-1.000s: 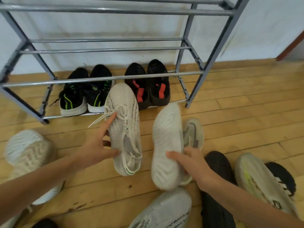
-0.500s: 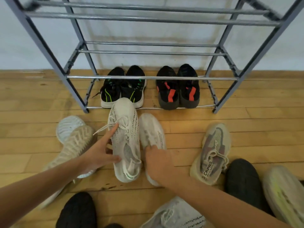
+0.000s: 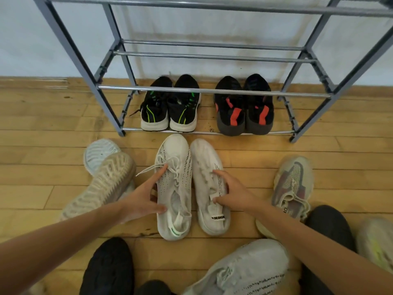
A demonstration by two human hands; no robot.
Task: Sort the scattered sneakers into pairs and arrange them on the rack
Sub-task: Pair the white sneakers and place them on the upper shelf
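Note:
Two white knit sneakers stand upright side by side on the wooden floor, toes toward the grey metal rack (image 3: 214, 90). My left hand (image 3: 144, 199) grips the left white sneaker (image 3: 176, 162) at its laces and collar. My right hand (image 3: 234, 192) holds the right white sneaker (image 3: 204, 158) over its tongue. On the rack's bottom shelf sit a black pair with green stripes (image 3: 170, 107) and a black pair with red patches (image 3: 244, 107).
Loose sneakers lie around: two sole-up pale ones (image 3: 104, 179) at left, a grey-and-maroon one (image 3: 293, 184) at right, black ones (image 3: 108, 267) near me, a grey knit one (image 3: 244, 269) at the bottom, a yellow-streaked one (image 3: 376, 241) at far right. The rack's upper shelves hold nothing.
My right hand turned the right white sneaker from sole-up to upright and set it beside the left one. The view shifted left, centring the rack.

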